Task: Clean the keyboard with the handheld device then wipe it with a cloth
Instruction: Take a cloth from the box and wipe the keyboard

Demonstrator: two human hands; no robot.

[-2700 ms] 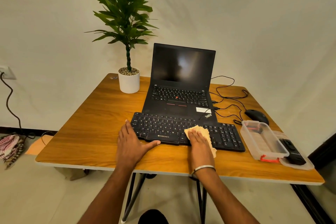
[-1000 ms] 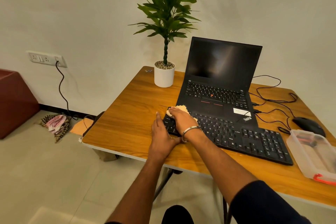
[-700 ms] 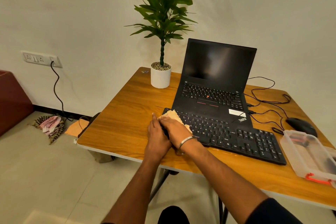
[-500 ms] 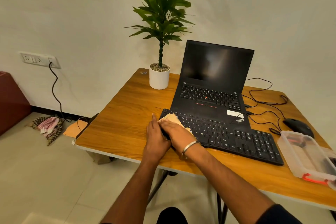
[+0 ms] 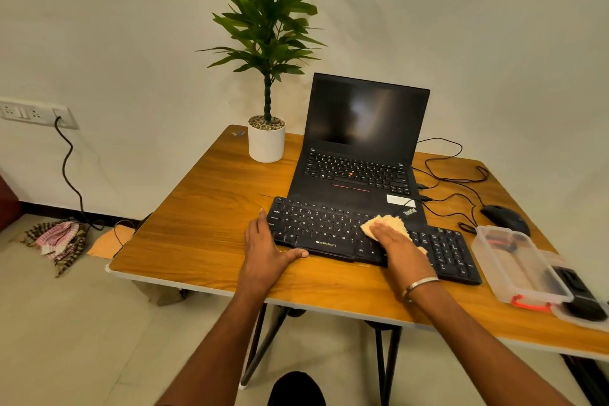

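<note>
Keyboard (image 5: 346, 234) near the front edge of the tabletop (image 5: 204, 214); laptop (image 5: 362, 158) directly behind it; potted plant (image 5: 266, 142) left of the laptop, at the back; mouse (image 5: 504, 217) right of the laptop; container (image 5: 517, 265) before the mouse, right of the keyboard; left hand (image 5: 267, 250) at the keyboard's left end; right hand (image 5: 395, 244) on the cloth (image 5: 384, 224), on the keys right of centre.

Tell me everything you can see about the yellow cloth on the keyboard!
The cloth is small, pale yellow and soft-looking, a bit crumpled with rough edges. It lies flat on the right-middle keys of the black keyboard, near the laptop's front corner. The right hand presses on it with straight fingers, covering its near part, so only the far part shows.
</note>
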